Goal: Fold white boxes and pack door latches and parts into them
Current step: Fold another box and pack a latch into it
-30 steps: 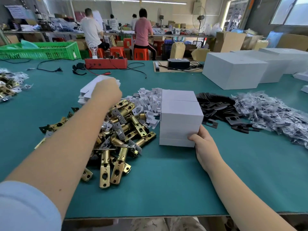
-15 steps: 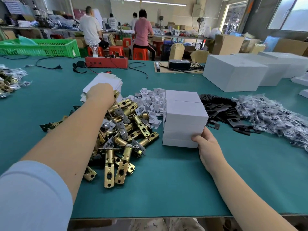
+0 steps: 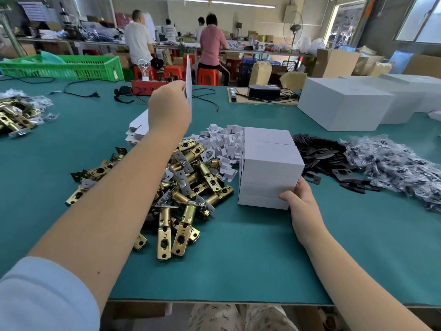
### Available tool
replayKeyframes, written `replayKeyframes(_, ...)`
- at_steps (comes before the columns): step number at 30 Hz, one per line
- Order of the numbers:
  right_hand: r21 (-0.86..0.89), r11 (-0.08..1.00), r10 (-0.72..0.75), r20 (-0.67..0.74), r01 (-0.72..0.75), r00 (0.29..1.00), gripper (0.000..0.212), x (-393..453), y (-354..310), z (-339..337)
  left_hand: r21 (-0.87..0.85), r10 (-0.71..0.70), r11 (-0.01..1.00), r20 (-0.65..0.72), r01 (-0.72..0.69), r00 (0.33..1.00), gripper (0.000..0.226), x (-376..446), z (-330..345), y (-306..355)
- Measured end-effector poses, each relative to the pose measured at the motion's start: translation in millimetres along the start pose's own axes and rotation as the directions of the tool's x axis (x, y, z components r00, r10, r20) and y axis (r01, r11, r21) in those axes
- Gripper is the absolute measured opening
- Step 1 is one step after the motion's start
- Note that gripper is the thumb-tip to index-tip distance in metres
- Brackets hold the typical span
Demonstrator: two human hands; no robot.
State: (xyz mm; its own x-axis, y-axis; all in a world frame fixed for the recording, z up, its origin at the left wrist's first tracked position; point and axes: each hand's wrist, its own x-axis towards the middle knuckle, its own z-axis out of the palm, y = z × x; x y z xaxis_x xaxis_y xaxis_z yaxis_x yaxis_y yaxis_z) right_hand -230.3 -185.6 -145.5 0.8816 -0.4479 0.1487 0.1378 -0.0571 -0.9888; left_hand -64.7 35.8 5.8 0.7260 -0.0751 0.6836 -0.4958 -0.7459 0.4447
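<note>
My left hand pinches a flat white box blank and holds it edge-on above the pile of flat blanks. My right hand grips the near right corner of a stack of folded white boxes on the green table. A heap of brass door latches lies between my arms. Behind it sits a heap of small white card inserts. Black strike plates and bagged parts lie right of the stack.
Large white cartons stand at the back right. A green crate, a red device with cables and a black unit line the far edge. More latches lie far left. People work at benches behind.
My left hand has lifted from the pile of flat blanks with one blank, raising it up and to the right. My right hand stays on the stack of boxes.
</note>
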Motion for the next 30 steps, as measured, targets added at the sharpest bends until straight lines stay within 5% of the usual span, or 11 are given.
replayKeyframes(3, -0.046, 0.998, -0.049, -0.12, 0.044, 0.992, 0.063, -7, -5, 3, -0.376, -0.088, 0.924, -0.033, 0.069, 0.996, 0.03, -19, -1, 20)
replayKeyframes(7, -0.144, 0.955, -0.287, -0.226, 0.259, 0.931, 0.045, -20, -11, 5, -0.759, -0.312, 0.582, 0.125, 0.293, 0.942, 0.033, -58, 3, 45)
replayKeyframes(11, -0.073, 0.934, -0.357, -0.211, 0.35, 0.91, 0.025, -30, -12, 2, -0.901, -0.388, 0.195, 0.293, 0.388, 0.874, 0.026, -102, 10, 60)
replayKeyframes(14, 0.015, 0.961, -0.271, -0.152, 0.277, 0.95, 0.028, -27, -15, 1, -0.891, -0.309, 0.061, 0.411, 0.449, 0.857, 0.032, -130, 20, 70)
replayKeyframes(20, 0.343, 0.925, -0.072, -0.262, 0.163, 0.962, 0.041, -19, -18, -14, -0.787, -0.077, 0.081, 0.607, 0.611, 0.791, 0.036, -174, 39, 69)
replayKeyframes(24, 0.33, 0.937, -0.024, -0.27, 0.115, 0.963, 0.017, -16, -22, -23, -0.742, 0.024, 0.179, 0.66, 0.646, 0.751, 0.036, -179, 39, 63)
replayKeyframes(27, 0.298, 0.946, -0.066, -0.205, 0.127, 0.977, 0.027, -18, -26, -24, -0.741, -0.021, 0.355, 0.604, 0.571, 0.797, 0.039, -182, 39, 62)
replayKeyframes(30, 0.188, 0.968, -0.15, -0.09, 0.165, 0.985, 0.027, -24, -27, -16, -0.662, 0.063, 0.681, 0.48, 0.314, 0.875, 0.049, -189, 40, 61)
